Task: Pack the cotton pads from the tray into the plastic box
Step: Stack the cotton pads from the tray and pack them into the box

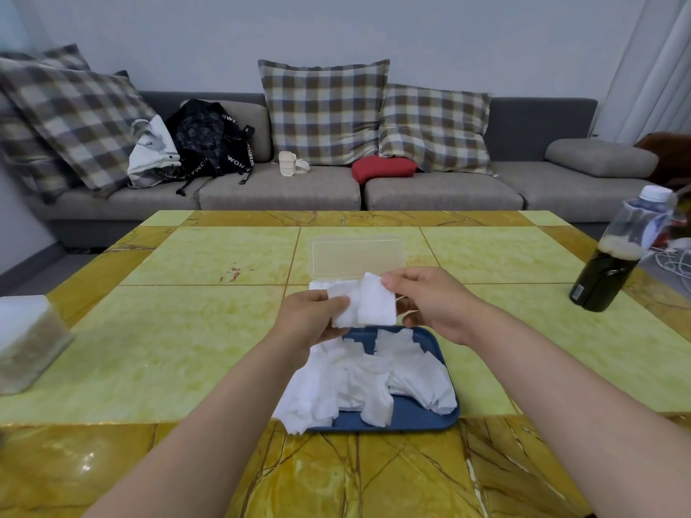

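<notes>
A blue tray [415,418] lies on the table in front of me with a loose heap of white cotton pads [368,379] spilling over its left rim. Behind it stands the clear plastic box [357,257] with its lid raised; white pads show at its near edge. My left hand [310,317] pinches a white pad [344,306] by its left side. My right hand [433,300] pinches a second pad [375,302] at its upper right corner. Both pads are held above the tray's far end, overlapping each other, just in front of the box.
A dark bottle with a white cap [617,259] stands at the table's right edge, with white cables beside it. A translucent container [26,342] sits at the left edge. The yellow tiled table [187,330] extends to a grey sofa [284,192] with cushions and bags.
</notes>
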Demonstrator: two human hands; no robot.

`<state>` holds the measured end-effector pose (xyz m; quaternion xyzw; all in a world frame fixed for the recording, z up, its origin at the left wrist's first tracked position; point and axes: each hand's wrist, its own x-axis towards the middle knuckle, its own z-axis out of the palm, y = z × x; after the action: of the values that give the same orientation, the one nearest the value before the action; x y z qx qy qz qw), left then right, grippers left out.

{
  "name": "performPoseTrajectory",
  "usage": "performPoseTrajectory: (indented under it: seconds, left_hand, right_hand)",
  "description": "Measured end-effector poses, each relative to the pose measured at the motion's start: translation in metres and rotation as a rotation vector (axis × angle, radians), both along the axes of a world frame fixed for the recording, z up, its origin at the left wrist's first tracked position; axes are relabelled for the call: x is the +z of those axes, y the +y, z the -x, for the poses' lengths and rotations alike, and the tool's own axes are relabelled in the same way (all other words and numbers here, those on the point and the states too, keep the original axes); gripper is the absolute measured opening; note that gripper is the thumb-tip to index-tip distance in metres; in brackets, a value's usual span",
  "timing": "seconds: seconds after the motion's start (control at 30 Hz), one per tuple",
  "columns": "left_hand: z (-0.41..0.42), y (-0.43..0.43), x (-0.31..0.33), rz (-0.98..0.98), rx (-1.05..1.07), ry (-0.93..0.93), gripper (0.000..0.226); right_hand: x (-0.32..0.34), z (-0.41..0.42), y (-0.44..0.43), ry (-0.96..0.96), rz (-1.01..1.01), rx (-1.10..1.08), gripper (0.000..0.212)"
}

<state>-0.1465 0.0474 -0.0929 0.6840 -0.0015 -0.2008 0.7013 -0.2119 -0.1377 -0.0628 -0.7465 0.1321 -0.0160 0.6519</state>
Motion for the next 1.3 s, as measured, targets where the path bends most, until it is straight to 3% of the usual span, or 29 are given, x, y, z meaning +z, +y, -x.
performPoseTrajectory:
  seconds: [0.13,0.47,0.67,0.8,0.9,1.0,1.07,1.2,1.3]
  left_hand:
    - [0.005,-0.008,0.006,0.124,-0.144,0.056,0.023]
    - [0.011,-0.005,0.011,0.183,-0.274,0.077,0.023]
    - [0.008,-0.006,0.010,0.189,-0.250,0.096,0.041]
    - [0.005,-0.006,0.007,0.152,-0.171,0.099,0.035]
    - [0.005,-0.003,0.008,0.186,-0.098,0.154,0.030]
    - [0.002,0.001,0.010,0.225,-0.075,0.193,0.029]
    - [0.000,0.003,0.011,0.233,-0.072,0.210,0.031]
    - [-0.001,0.004,0.012,0.226,-0.061,0.221,0.032]
    - [-0.001,0.004,0.013,0.224,-0.070,0.224,0.032]
  right_hand:
    - [0.000,-0.002,0.009,-0.053,0.107,0.011,0.013]
    - [0.000,-0.005,0.012,-0.171,0.307,-0.062,0.006]
    - [-0.003,-0.008,0.012,-0.250,0.424,-0.055,0.002]
    - [-0.002,-0.006,0.015,-0.347,0.612,-0.094,0.010]
    - [0.007,0.002,0.013,-0.391,0.736,0.093,0.024]
    - [0.011,0.010,0.013,-0.273,0.881,0.345,0.039]
    - [0.008,0.008,0.014,-0.265,0.966,0.356,0.043]
    - [0.007,0.003,0.017,-0.332,0.895,0.280,0.014]
    - [0.006,0.003,0.018,-0.338,0.811,0.194,0.010]
